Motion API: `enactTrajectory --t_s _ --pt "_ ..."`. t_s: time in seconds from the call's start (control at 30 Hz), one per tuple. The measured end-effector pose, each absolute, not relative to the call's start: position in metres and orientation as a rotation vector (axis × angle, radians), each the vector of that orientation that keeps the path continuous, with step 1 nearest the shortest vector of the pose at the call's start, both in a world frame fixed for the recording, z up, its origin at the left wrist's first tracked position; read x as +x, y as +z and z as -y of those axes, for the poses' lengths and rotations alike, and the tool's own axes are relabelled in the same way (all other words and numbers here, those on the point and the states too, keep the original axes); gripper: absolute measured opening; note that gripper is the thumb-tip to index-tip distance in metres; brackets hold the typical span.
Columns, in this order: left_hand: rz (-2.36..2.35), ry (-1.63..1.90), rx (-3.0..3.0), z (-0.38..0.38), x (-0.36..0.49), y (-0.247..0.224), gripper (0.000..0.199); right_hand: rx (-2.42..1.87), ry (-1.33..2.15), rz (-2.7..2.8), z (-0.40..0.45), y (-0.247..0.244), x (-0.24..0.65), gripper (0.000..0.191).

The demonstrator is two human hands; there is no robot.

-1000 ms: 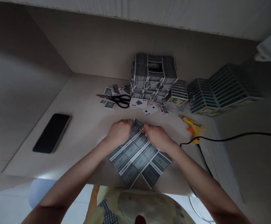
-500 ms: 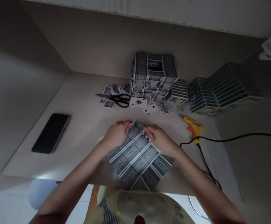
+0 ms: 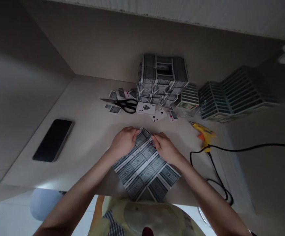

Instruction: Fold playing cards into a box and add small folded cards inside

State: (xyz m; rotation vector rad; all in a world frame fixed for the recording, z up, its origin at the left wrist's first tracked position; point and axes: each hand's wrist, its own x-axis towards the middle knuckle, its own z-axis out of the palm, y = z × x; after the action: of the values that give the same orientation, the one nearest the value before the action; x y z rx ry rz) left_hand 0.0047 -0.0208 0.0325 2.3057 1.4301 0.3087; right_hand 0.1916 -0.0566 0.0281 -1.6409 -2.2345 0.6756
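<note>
A flat panel of joined playing cards (image 3: 142, 164), backs facing up, lies at an angle near the table's front edge. My left hand (image 3: 125, 141) is closed on its upper left edge, thumb near the top corner. Across from it, my right hand (image 3: 165, 147) pinches the upper right edge, where a bit of red card face shows. Between the two hands a narrow strip at the far corner stands folded up. The fingertips under the panel are hidden.
Black scissors (image 3: 126, 104) lie among cut card pieces and loose cards (image 3: 146, 108). Behind stands a card-built box (image 3: 163, 78). Green card structures (image 3: 227, 98) and a yellow glue gun (image 3: 203, 132) with a black cable are at right, a phone (image 3: 53, 140) at left.
My right hand has shifted very slightly along the panel's edge, covering more of the red card face. The glue gun's cable has moved a little.
</note>
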Motion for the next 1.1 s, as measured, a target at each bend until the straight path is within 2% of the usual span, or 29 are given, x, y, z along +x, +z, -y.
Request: enactTrajectory --t_s 0.17,0.37,0.43,0.5,0.6,1.1 --pt "-1.477 0.356 2.312 0.02 0.0 0.04 0.037 -1.713 0.621 2.25 0.055 0.029 0.193 0.03" --pt "-1.626 0.924 2.38 0.035 -0.007 0.059 0.025 -1.957 0.546 2.16 0.04 0.034 0.2 0.033" --pt "-1.541 0.864 2.43 0.046 -0.003 0.052 0.024 -2.007 0.515 2.156 0.037 0.035 0.201 0.032" --pt "-1.427 0.625 2.476 0.056 0.002 0.038 0.026 -2.074 0.493 2.171 0.037 0.037 0.2 0.032" --pt "-1.358 0.445 2.512 0.062 0.007 0.017 0.038 -2.139 0.519 2.215 0.038 0.038 0.199 0.033" --pt "-1.335 0.433 2.529 0.06 0.009 0.0 0.041 -2.096 0.673 2.05 0.038 0.034 0.191 0.031"
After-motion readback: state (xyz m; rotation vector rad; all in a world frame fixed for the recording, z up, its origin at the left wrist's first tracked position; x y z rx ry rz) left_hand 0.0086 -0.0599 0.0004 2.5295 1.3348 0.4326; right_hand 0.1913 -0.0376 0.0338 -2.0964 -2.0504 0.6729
